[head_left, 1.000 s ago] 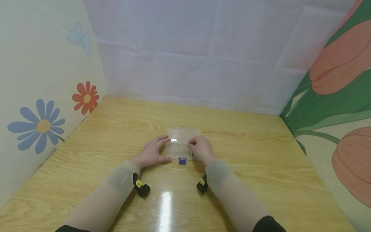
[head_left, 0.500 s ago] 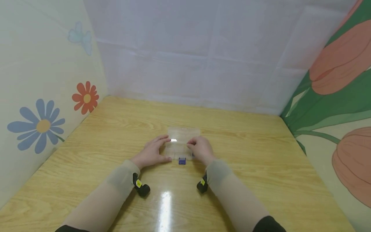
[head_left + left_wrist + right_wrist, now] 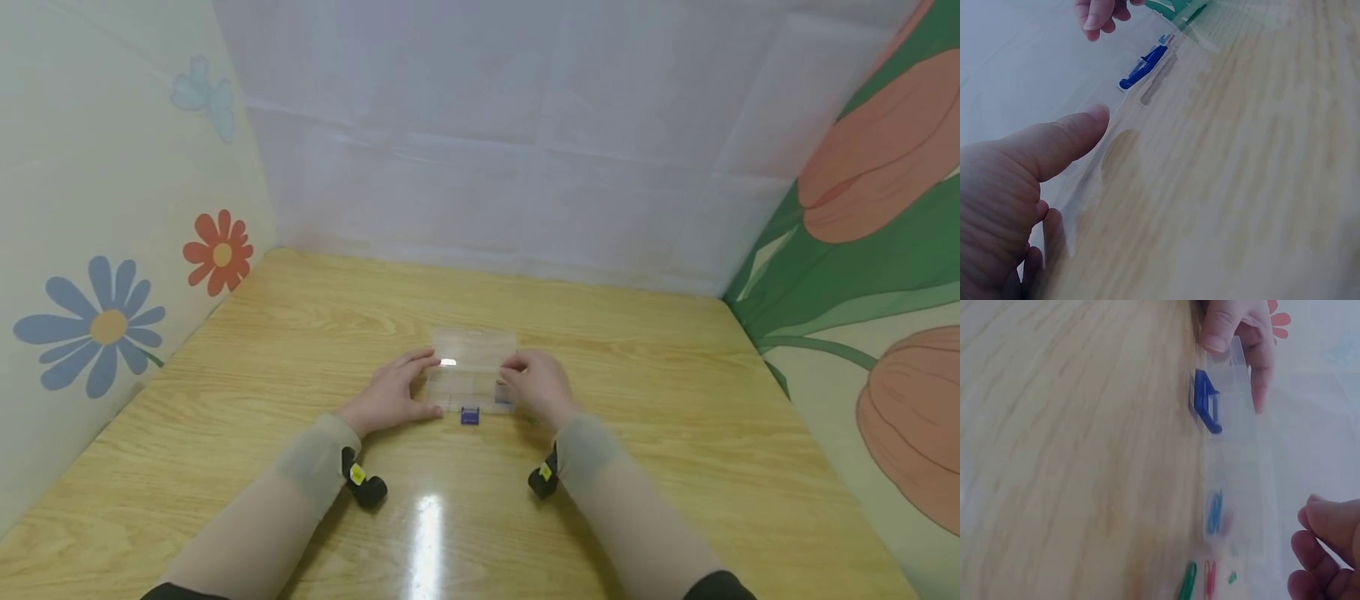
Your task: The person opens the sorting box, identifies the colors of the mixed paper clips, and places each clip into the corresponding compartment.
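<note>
A clear plastic box (image 3: pixel 463 387) stands on the table with its lid (image 3: pixel 480 342) raised at the back and a dark blue latch (image 3: pixel 469 416) at its front. My left hand (image 3: pixel 390 396) grips the box's left end, thumb at the front edge and fingers round the far side. Over the box's right end hovers my right hand (image 3: pixel 538 385), thumb and fingers loosely bent, with nothing visible between them in the right wrist view. Blue paper clips (image 3: pixel 1214 512) lie in the right-hand compartment. Just past that end are a green paper clip (image 3: pixel 1188 581) and a red paper clip (image 3: pixel 1210 578).
The wood-grain table (image 3: pixel 637 500) extends all around the box. A white cloth (image 3: pixel 480 167) hangs behind it, with flower-printed panels (image 3: pixel 112 250) at the sides. A small camera is strapped to each wrist.
My right hand has moved to the right, from over the middle of the box to its right end, uncovering the blue clips. The left hand and the box have stayed in place.
</note>
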The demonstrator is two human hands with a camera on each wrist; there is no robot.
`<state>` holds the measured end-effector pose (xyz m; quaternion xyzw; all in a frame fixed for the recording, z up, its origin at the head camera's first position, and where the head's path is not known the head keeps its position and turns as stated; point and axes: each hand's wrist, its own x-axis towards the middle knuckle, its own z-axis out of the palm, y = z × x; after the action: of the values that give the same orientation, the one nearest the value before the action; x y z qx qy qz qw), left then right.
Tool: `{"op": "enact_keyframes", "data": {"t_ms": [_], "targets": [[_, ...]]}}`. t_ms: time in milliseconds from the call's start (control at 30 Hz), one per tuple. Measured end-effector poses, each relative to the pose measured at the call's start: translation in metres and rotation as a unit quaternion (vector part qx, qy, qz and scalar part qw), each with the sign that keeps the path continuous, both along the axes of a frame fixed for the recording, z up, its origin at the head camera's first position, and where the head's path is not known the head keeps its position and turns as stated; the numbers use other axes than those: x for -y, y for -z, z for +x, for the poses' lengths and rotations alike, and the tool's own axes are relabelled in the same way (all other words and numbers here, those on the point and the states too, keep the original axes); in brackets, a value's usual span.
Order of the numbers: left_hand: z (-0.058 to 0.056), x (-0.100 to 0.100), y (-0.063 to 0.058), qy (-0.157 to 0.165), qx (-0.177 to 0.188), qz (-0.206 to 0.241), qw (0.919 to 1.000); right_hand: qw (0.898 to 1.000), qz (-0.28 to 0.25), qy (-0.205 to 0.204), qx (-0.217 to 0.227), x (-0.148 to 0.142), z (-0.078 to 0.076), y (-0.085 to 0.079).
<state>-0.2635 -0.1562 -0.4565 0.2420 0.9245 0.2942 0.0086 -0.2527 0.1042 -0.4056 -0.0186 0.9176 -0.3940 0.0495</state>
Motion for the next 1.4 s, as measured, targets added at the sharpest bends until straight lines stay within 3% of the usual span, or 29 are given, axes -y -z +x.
{"op": "enact_keyframes", "data": {"t_ms": [167,367,633,933,1400], "targets": [[0.0,0.0,0.0,0.001,0.0,0.0,1.0,0.999,0.024,-0.003,-0.026,-0.016,0.002,-0.001],[0.0,-0.001,0.0,0.002,0.003,0.001,1.0,0.999,0.034,0.01,-0.026,-0.032,0.006,0.0],[0.0,-0.001,0.0,0.005,0.003,0.007,1.0,0.999,0.035,0.03,0.01,-0.051,0.013,0.001],[0.001,-0.001,-0.002,0.005,0.003,0.003,1.0,0.997,0.002,0.04,0.068,-0.079,0.029,0.004],[0.0,-0.001,0.0,0.003,-0.008,-0.001,1.0,0.994,0.061,0.036,0.085,-0.096,0.037,0.016]]}}
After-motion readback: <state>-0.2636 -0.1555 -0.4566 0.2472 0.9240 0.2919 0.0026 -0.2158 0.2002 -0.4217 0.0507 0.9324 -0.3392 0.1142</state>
